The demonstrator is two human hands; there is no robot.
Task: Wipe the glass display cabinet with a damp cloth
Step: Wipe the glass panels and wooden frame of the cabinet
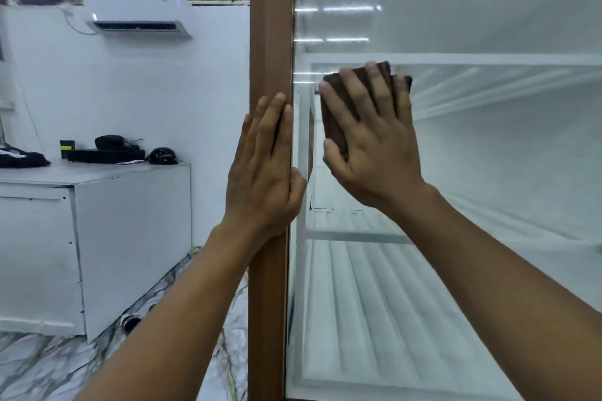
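Our right hand lies flat with fingers spread, pressing a folded brown cloth against the cabinet glass; the cloth sits under the palm and fingers, its edges showing past the fingertips and beside the thumb; our left hand rests flat, fingers straight and close together, on the brown wooden frame just left of the glass; behind the glass we see white shelves; off to the left stands a white desk carrying dark items, with an air conditioner on the wall above.
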